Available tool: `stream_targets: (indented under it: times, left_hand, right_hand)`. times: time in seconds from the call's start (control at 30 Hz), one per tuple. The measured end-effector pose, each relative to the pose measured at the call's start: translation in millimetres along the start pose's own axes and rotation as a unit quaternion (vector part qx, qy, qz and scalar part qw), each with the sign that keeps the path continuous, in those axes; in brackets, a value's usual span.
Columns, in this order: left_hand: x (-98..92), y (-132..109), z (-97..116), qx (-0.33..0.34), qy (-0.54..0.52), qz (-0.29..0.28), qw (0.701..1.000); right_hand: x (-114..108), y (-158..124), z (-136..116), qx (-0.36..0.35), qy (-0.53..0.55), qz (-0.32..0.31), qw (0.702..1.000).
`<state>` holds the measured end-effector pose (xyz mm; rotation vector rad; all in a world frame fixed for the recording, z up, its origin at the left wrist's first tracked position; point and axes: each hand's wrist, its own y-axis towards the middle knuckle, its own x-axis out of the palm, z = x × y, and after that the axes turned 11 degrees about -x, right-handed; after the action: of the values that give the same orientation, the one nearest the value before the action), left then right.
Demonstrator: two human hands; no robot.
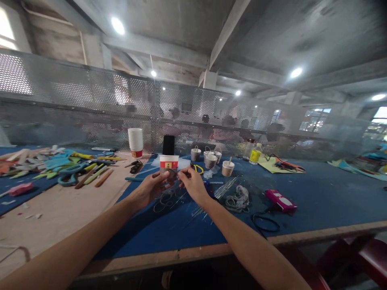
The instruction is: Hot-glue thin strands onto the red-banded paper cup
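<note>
At the centre of a clock face whose twelve lies straight ahead of the person, one paper cup point(168, 159) is up at the fingertips, over the blue tabletop point(136, 237). The left hand point(151, 186) is partly curled, its thumb against the cup's grey lower part, gripping it from the eight o'clock side. The right hand point(193, 184) comes in from four, thumb and fingertips drawn nearly together beside the cup's lower edge; whether they pinch a strand cannot be told.

One black phone point(168, 144) stands upright at twelve. Toward ten rises one stack of cups point(135, 140), nested too tightly to count. Between two and three sit four grey cups point(211, 161), some with looped handles, and at three one brownish cup point(227, 169). Two bottles point(255, 154) stand farther out between two and three, one with a yellow label. One tangle of grey cord point(237, 199) lies toward four, and one magenta device point(281, 201) with a white patch between three and four. One pair of blue-handled scissors point(68, 180) rests near nine. The held cup's red band carries a gold panel with a dark mark, too small to read, as is the bottle's lettering.
</note>
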<state>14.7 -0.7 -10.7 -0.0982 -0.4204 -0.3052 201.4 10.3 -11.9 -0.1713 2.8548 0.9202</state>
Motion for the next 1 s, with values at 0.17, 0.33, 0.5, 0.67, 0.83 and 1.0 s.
stream_targets:
  times: [0.17,0.33,0.5,0.67,0.83,1.0]
  left_hand:
    - [-3.5,3.8,-0.3,0.002,-0.016,-0.006,1.0]
    - [-9.4,7.6,-1.4,0.006,-0.045,-0.014,0.999]
    - [-12.9,6.0,2.3,0.004,-0.074,0.0,0.997]
    - [-11.8,3.5,5.1,-0.015,-0.109,0.021,0.994]
    - [-11.0,3.0,5.2,-0.04,-0.109,0.04,0.992]
    - [-10.5,2.3,5.7,-0.048,-0.101,0.041,0.993]
  right_hand:
    - [-0.8,-3.7,-4.0,-0.029,-0.093,-0.054,0.994]
    - [0.3,-8.3,-8.9,-0.077,-0.256,-0.083,0.96]
    - [-17.7,-1.6,-20.4,-0.071,-0.391,-0.079,0.914]
    - [-68.0,9.0,-26.8,0.012,-0.526,-0.128,0.84]
    - [-103.7,5.3,-9.4,0.129,-0.564,-0.231,0.782]
    - [-104.2,4.1,5.1,0.155,-0.533,-0.276,0.784]
